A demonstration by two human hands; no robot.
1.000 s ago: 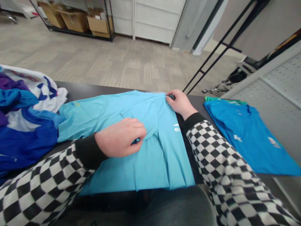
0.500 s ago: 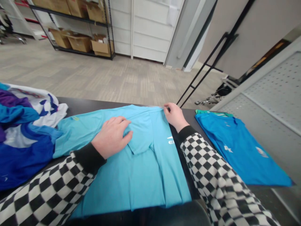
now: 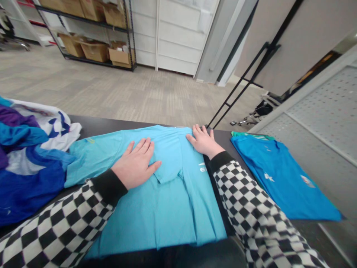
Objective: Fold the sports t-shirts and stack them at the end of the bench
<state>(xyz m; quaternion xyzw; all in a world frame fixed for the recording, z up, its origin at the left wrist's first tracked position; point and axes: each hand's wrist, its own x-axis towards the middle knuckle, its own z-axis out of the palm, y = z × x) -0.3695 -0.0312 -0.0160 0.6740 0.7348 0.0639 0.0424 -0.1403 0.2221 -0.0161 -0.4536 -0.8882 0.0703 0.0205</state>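
Note:
A light blue T-shirt point(image 3: 173, 208) lies spread on the dark table, its right side folded inward with that sleeve lying across the body. The other sleeve stretches out to the left. My left hand point(image 3: 136, 163) rests flat on the shirt near its middle, fingers extended and thumb apart. Over the folded edge at the shirt's upper right, my right hand point(image 3: 204, 141) lies with fingers spread, holding nothing. White lettering shows on the fold just below it.
A loose heap of blue, purple and white clothes point(image 3: 30, 163) lies at the left. At the right is a stack of folded shirts point(image 3: 281, 175), bright blue on top and green beneath. A grey perforated panel point(image 3: 320, 108) stands beyond the stack. Behind the table, shelves hold cardboard boxes point(image 3: 95, 50).
My right hand has let go of its pinch at the shirt's upper edge and now lies flat with fingers spread. My left hand's fingers have straightened on the shirt.

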